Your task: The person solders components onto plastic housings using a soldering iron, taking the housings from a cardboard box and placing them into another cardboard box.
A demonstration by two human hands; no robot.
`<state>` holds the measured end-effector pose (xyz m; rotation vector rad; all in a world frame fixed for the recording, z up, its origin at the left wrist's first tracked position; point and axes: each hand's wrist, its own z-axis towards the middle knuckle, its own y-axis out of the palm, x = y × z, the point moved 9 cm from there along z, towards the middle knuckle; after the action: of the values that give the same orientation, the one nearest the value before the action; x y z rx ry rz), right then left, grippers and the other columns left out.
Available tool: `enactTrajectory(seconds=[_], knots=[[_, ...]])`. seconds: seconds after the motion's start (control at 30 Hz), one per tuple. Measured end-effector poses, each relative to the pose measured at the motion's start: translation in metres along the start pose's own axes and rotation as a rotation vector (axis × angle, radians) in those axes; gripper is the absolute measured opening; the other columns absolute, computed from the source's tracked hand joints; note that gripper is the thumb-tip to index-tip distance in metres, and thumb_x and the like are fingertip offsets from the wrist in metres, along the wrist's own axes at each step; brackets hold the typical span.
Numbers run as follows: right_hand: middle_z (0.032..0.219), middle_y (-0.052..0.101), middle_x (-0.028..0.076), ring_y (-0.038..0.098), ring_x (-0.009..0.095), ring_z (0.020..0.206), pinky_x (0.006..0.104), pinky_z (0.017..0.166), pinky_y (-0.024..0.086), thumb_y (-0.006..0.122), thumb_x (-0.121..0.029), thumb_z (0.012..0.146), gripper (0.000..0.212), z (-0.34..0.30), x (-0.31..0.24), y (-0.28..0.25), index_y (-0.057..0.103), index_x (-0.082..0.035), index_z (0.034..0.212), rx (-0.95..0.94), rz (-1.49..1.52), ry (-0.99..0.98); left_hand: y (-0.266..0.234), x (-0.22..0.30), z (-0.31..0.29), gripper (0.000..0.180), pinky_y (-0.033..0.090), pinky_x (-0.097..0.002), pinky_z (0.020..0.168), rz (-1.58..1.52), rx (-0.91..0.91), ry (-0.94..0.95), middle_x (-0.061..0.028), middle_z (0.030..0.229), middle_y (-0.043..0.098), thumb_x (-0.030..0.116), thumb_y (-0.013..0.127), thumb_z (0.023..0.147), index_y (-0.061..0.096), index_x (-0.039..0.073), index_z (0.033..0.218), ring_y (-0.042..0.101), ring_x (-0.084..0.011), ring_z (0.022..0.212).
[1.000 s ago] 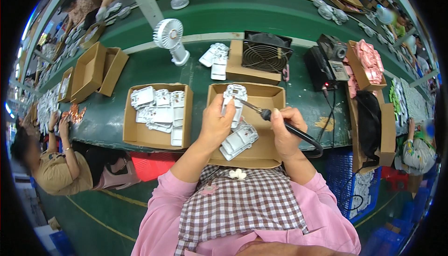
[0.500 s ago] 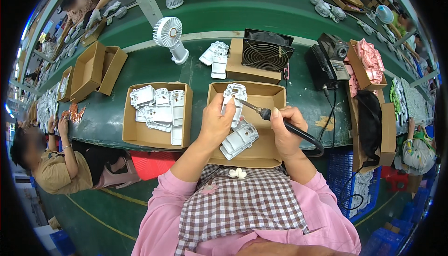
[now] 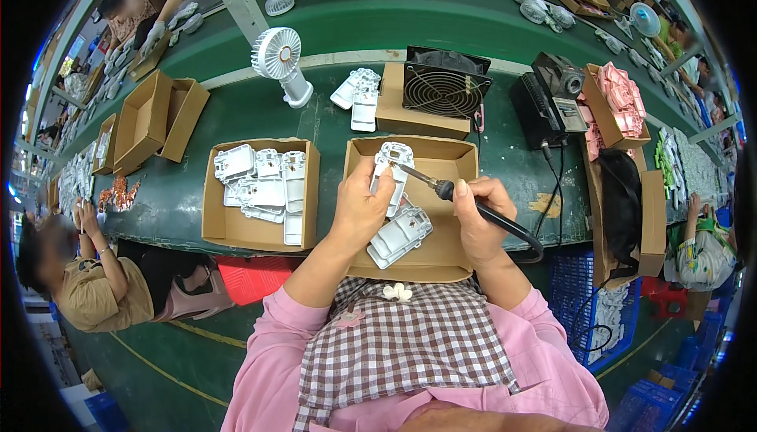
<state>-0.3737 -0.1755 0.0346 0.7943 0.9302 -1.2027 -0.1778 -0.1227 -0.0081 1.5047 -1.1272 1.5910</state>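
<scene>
My left hand (image 3: pixel 359 205) pinches a white plastic housing (image 3: pixel 393 154) above the far part of a cardboard box (image 3: pixel 451 255). In my right hand (image 3: pixel 485 223) is a soldering iron (image 3: pixel 493 215), held like a pen. Its tip meets or nearly meets the housing beside my left fingertips; the exact contact is too small to tell. Inside the same box, below my hands, rests another white housing (image 3: pixel 400 235). To the left, a second cardboard box (image 3: pixel 236 236) holds several more white housings (image 3: pixel 259 191).
A white handheld fan (image 3: pixel 280 55) stands beyond the left box. Behind the middle box are two white housings (image 3: pixel 363 101) and a black square fan (image 3: pixel 445 85). A soldering station (image 3: pixel 544 101) and pink parts (image 3: pixel 620 101) are at right. Co-workers sit along the bench.
The whole scene has shifted slightly left in the view. Both hands keep their hold, with the iron's tip still at the housing. At far left, the co-worker's hands have moved slightly.
</scene>
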Motion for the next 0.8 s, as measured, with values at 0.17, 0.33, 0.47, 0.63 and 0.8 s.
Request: enactTrajectory(seconds=[0.17,0.33,0.47,0.63,0.8], knots=[[0.065,0.056,0.001,0.043,0.005,0.056,0.0213,0.051,0.036,0.07,-0.005,0.084,0.018,0.0001,0.0011,0.0014,0.055,-0.003,0.075,-0.013,0.008,-0.003,0.0004,0.0014,-0.0009,0.02,0.051,-0.0307,0.056,0.001,-0.005,-0.008,-0.0114,0.072,0.065,0.016,0.052,0.094,0.056,-0.003,0.098,0.066,-0.0171,0.062],[0.064,0.057,0.001,0.044,0.005,0.056,0.0214,0.051,0.036,0.07,-0.006,0.084,0.018,0.0005,-0.0004,0.0017,0.055,-0.003,0.075,-0.017,-0.007,-0.009,0.0014,0.0077,-0.0017,0.019,0.05,-0.0307,0.056,0.021,-0.014,0.001,-0.0117,0.071,0.065,0.015,0.052,0.093,0.056,-0.003,0.097,0.066,-0.017,0.062],[0.064,0.057,0.001,0.044,0.005,0.055,0.0215,0.051,0.036,0.07,-0.006,0.084,0.018,0.0012,-0.0027,0.0032,0.055,-0.003,0.075,-0.021,-0.011,-0.014,0.001,0.0061,-0.0021,0.019,0.05,-0.0307,0.056,0.025,-0.018,0.001,-0.0118,0.072,0.065,0.015,0.052,0.093,0.057,-0.003,0.097,0.065,-0.0168,0.062],[0.064,0.057,0.001,0.044,0.005,0.055,0.0214,0.05,0.036,0.07,-0.006,0.084,0.019,0.0014,-0.0023,0.0029,0.055,-0.003,0.075,-0.016,-0.022,-0.029,0.002,0.0059,-0.0021,0.019,0.05,-0.0309,0.056,0.007,-0.023,-0.008,-0.0121,0.073,0.065,0.015,0.053,0.093,0.057,-0.003,0.097,0.065,-0.0172,0.062],[0.064,0.056,0.001,0.043,0.004,0.055,0.0212,0.05,0.035,0.07,-0.006,0.084,0.019,0.0015,-0.0042,0.0032,0.054,-0.003,0.075,-0.019,-0.04,-0.027,0.001,0.006,-0.0019,0.019,0.051,-0.0311,0.056,0.023,-0.015,-0.004,-0.0122,0.072,0.065,0.015,0.053,0.093,0.057,-0.003,0.096,0.066,-0.0172,0.062]])
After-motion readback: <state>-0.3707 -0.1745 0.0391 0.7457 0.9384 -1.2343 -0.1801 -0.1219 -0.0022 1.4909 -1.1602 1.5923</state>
